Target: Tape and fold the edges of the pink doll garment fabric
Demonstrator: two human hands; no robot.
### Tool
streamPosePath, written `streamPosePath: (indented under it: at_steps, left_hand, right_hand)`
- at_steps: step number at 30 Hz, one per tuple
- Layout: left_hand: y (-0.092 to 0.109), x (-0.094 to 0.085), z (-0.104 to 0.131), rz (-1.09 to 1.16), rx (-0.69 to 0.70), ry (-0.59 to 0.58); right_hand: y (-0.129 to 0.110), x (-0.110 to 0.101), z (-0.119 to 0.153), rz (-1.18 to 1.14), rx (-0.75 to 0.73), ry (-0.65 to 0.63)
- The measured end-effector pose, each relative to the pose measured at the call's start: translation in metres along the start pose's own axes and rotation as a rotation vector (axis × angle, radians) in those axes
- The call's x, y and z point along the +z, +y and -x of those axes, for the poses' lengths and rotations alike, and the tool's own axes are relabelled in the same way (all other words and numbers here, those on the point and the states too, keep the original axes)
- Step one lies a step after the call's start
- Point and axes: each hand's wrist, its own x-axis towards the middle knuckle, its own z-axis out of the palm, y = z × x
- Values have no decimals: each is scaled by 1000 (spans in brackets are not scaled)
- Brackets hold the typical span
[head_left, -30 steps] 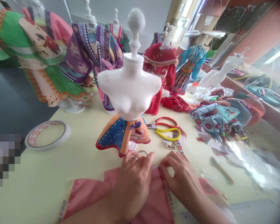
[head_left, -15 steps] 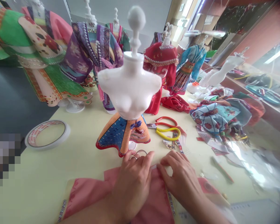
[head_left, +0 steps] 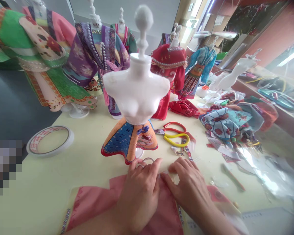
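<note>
Right hand point(head_left: 189, 186) slides toward the left hand point(head_left: 142, 192) along the pink fabric's point(head_left: 95, 200) edge, apparently smoothing; both half-curled, grips unclear.

The desk point(head_left: 88, 164) has a pale yellow-green top. Behind it rises a plain grey panel point(head_left: 107, 11); left of it is a dark blue-grey surface point(head_left: 7, 101), floor or furniture unclear. Past the desk's far edge, bright white light point(head_left: 198, 8) shows beside a tan upright point(head_left: 183, 14). A reddish-brown ledge point(head_left: 285, 129) borders its right side, below a glaring light strip point(head_left: 292, 54).
</note>
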Motion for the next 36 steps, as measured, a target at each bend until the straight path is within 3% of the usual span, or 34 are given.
streamPosePath:
  at_steps: [22,32,36]
  left_hand:
    - [2,-10,2,-27,-54,-29]
    - [1,-14,0,22,-142,-71]
    - [1,-15,0,41,-169,-101]
  right_hand:
    - [-4,1,0,122,-43,32]
    - [-4,-2,2,50,-54,47]
    - [-6,-6,7,-116,-161,137]
